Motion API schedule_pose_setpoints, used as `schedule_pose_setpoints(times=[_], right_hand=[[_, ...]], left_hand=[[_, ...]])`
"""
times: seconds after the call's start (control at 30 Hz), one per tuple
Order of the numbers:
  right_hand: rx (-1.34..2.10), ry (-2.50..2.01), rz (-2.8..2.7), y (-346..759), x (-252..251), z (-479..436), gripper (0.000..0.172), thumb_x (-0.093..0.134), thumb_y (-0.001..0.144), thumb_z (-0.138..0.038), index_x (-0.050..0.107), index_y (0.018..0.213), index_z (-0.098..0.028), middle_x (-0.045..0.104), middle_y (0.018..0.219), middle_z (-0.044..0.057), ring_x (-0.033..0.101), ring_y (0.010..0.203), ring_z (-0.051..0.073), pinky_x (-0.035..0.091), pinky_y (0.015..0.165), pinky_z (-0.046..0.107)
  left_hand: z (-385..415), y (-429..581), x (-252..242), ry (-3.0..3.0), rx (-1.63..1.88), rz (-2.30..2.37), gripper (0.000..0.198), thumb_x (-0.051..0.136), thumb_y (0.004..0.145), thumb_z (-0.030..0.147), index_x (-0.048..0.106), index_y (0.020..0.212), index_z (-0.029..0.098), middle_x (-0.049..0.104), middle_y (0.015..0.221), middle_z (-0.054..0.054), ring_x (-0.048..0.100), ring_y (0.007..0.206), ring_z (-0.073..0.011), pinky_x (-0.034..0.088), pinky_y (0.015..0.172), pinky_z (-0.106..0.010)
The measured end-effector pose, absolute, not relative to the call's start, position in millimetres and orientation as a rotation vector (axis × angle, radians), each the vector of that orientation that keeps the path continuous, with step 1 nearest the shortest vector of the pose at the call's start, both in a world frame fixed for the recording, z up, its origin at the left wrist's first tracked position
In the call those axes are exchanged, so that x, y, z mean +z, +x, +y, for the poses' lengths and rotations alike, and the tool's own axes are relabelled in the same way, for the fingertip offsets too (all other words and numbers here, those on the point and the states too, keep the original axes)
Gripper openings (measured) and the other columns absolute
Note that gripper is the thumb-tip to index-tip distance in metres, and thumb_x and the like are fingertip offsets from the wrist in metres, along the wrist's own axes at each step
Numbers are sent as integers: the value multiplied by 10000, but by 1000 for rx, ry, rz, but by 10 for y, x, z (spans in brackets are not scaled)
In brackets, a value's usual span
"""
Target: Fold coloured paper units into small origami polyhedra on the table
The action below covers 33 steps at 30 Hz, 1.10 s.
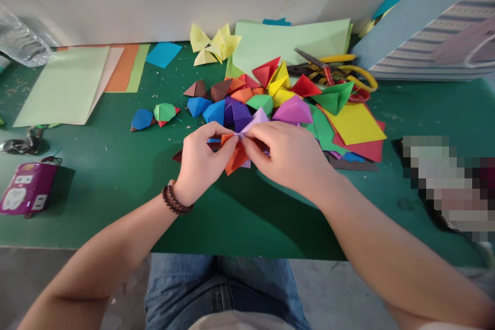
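A: Where's the paper being handled?

B: At the near edge of the pile (261, 103), in front of its middle: orange paper (236, 159) and lilac paper (258, 119), held between both hands.

A: How is the left hand (203, 162) set?

B: Thumb and forefinger pinched together on the orange paper, the other fingers curled behind. A bracelet (176, 200) circles that wrist.

A: And the right hand (288, 152)?

B: Also pinched, thumb against forefinger, on the lilac paper. The two hands' fingertips nearly meet. Whether the papers are joined I can't tell; the fingers hide that spot.

A: What lies left of the pile?

B: A blue piece (142, 119) and a green piece (165, 112), side by side. Well apart, farther left, are pale sheets (60, 85) and a purple pack (29, 188), the pack nearer the person.

A: Behind it?

B: Pale yellow pieces (222, 47), folded to points.

A: And to the right?

B: Scissors (328, 74) at its back right, and a yellow sheet (358, 124) on top of red paper (375, 148) just beside it. All on the green table (154, 216).
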State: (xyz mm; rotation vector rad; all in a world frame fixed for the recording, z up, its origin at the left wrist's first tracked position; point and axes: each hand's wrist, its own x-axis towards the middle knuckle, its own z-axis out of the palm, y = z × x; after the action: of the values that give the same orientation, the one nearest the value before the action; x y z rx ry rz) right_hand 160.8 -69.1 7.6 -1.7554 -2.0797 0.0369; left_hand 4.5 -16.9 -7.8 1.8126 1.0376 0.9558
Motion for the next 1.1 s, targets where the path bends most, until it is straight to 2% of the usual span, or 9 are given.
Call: schedule_pose_setpoints(times=[0.33, 0.83, 1.1], right_hand=[[61, -1752, -2092, 1572, 41, -687, 264, 457, 853, -181, 460, 589, -191, 540, 597, 27, 440, 555, 136, 224, 520, 294], [-48, -1853, -2221, 1512, 53, -686, 262, 422, 875, -164, 616, 701, -140, 603, 660, 70, 522, 638, 173, 269, 558, 300], [-141, -1863, -2293, 1497, 42, -699, 245, 420, 866, -138, 626, 734, -127, 610, 675, 94, 553, 657, 202, 276, 546, 309]], left_hand=[[-195, 63, -130, 1981, 1039, 1010, 85, 598, 801, 165, 662, 747, 177, 685, 770, -14, 636, 731, -128, 541, 691, -247], [-257, 81, -217, 2367, 1082, 943, 159, 557, 776, 68, 679, 809, 164, 725, 857, -53, 667, 806, -172, 550, 757, -308], [-292, 93, -224, 2558, 1066, 924, 199, 498, 816, 59, 675, 809, 151, 730, 883, -64, 664, 815, -183, 544, 768, -329]])
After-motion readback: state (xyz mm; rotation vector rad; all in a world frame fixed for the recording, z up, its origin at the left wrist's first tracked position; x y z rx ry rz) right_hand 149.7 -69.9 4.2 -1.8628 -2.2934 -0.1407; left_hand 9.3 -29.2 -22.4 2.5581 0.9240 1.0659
